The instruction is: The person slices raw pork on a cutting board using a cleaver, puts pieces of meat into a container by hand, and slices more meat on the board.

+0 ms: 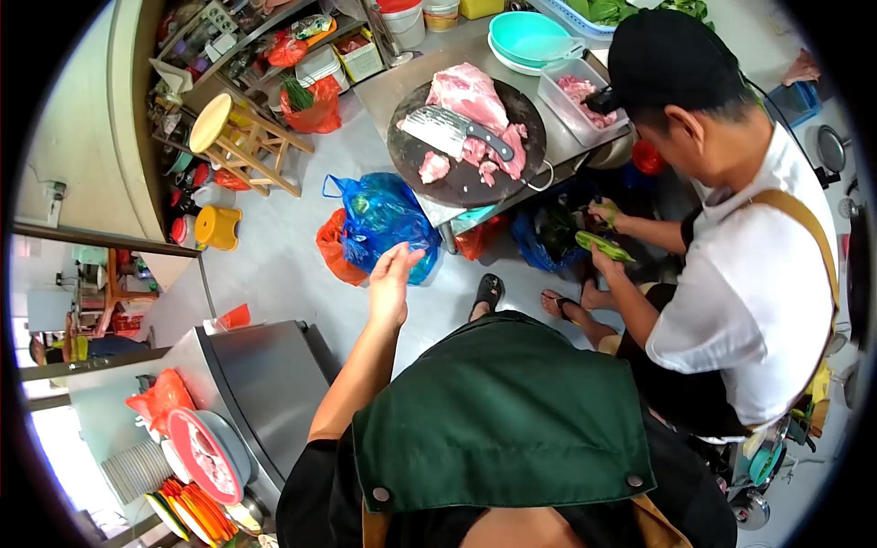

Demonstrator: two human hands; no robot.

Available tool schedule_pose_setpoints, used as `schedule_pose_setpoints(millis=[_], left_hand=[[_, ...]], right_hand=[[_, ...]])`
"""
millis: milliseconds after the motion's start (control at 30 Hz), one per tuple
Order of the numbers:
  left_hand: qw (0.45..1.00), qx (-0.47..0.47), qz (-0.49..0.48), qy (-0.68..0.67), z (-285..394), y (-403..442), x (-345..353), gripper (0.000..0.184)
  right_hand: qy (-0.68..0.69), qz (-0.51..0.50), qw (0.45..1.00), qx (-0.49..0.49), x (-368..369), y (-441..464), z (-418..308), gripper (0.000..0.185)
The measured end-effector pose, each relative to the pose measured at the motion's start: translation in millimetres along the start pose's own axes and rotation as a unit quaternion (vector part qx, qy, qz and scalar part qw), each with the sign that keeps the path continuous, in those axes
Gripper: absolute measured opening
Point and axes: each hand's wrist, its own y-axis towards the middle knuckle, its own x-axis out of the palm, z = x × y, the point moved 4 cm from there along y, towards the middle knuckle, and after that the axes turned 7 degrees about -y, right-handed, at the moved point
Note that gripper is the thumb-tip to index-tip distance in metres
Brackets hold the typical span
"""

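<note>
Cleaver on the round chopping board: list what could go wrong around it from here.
The cleaver lies unheld across raw meat, so a bump might make it slide.

A co-worker's hand, holding a long green vegetable, is low beside the metal table; anything knocked off could land near it.

The blue plastic bag sits on the floor by the table, so a foot might catch it.

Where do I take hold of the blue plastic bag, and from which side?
Best by the loop handle, from above on its left: it looks free, sticking out at the far-left corner of the blue plastic bag, whereas the body is a crumpled, bulging mass. The table crowds its right side; an orange bag sits low at its left.
</note>
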Motion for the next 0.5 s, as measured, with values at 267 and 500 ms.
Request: schedule_pose_setpoints(millis=[267,500], left_hand=[[0.917,0.227,-0.009,0.327,32.0,131.0,56.5,0.036],[0.772,0.301,-0.051,0.558,18.1,173.9,88.7,0.038]], right_hand=[[0.236,0.026,0.971,-0.012,-14.5,67.5,-88.4,0.019],[0.287,0.089,0.954,0.020,-48.1,109.5,-177.8,0.017]])
